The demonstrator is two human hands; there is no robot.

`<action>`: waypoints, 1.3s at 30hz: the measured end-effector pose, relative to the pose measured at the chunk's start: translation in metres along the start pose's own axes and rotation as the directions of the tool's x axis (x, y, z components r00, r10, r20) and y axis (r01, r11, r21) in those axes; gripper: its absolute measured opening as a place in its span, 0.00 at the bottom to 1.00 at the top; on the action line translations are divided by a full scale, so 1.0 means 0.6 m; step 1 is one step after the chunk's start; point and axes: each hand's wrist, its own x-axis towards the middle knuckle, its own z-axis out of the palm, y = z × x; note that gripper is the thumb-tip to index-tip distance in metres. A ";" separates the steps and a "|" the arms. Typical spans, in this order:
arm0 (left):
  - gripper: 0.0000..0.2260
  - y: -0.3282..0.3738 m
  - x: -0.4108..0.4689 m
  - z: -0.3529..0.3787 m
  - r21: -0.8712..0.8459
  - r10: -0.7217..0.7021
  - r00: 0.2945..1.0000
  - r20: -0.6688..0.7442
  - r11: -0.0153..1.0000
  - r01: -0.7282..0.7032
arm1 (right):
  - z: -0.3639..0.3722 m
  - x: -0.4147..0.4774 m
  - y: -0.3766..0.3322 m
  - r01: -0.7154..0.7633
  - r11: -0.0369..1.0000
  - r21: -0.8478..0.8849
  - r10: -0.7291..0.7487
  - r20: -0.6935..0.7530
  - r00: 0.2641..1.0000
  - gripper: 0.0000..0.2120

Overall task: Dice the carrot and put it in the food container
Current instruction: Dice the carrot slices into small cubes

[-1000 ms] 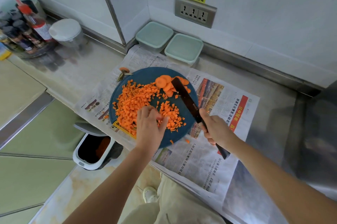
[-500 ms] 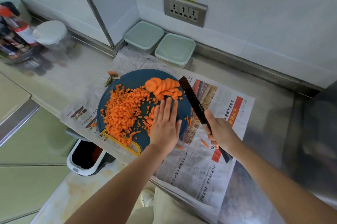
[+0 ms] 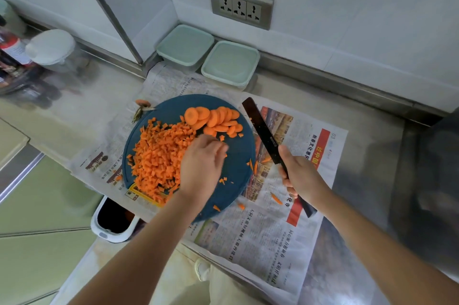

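Seen from the head camera, the left hand (image 3: pixel 202 168) lies over the blue cutting board (image 3: pixel 238 155) with fingers together and loosely straight against the diced carrot pile (image 3: pixel 159 153), blurred but seemingly holding nothing. The right hand (image 3: pixel 301 176) is wrapped round the handle of the knife (image 3: pixel 260 125), just right of the board over the newspaper (image 3: pixel 260 242). I'd say dicing is part done: the carrot slices (image 3: pixel 216 118) need steadying and cutting, and the food containers (image 3: pixel 229 63) by the wall need their lids off.
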 end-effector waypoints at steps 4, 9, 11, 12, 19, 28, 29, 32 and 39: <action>0.18 0.075 -0.007 0.042 0.023 -0.172 0.928 0.330 0.985 0.174 | -0.011 0.001 -0.002 0.011 1.000 0.001 -0.011 -0.036 0.999 0.28; 0.15 0.080 -0.009 0.065 0.079 -0.228 0.907 0.353 0.974 0.214 | -0.021 -0.002 0.004 0.024 1.000 -0.009 -0.024 -0.045 0.999 0.27; 0.13 0.079 -0.005 0.063 0.063 -0.235 0.901 0.364 0.972 0.228 | -0.020 -0.003 0.005 0.026 1.000 -0.008 -0.027 -0.041 0.999 0.27; 0.12 0.080 -0.003 0.060 0.049 -0.235 0.897 0.375 0.971 0.234 | -0.019 -0.003 0.006 0.027 1.000 -0.009 -0.028 -0.038 0.999 0.27; 0.11 0.112 0.012 0.055 0.225 -0.245 0.859 0.449 0.962 0.157 | -0.006 0.003 0.006 0.034 0.999 -0.018 -0.034 -0.016 0.999 0.27; 0.16 0.091 0.031 0.049 0.119 -0.367 0.744 0.558 0.923 0.366 | -0.005 -0.001 0.000 0.015 1.000 -0.009 -0.015 -0.014 1.000 0.27; 0.15 0.085 0.034 0.046 0.100 -0.370 0.744 0.557 0.919 0.382 | -0.007 -0.001 0.001 0.018 1.000 -0.012 -0.018 -0.020 1.000 0.27; 0.08 0.065 0.047 0.033 0.077 -0.391 0.787 0.478 0.911 0.405 | -0.008 0.001 -0.001 0.024 0.999 -0.022 -0.025 -0.029 0.999 0.27; 0.13 0.069 0.052 0.025 0.065 -0.264 0.861 0.435 0.963 0.262 | -0.010 0.000 -0.003 0.022 1.000 0.005 -0.021 -0.020 1.000 0.27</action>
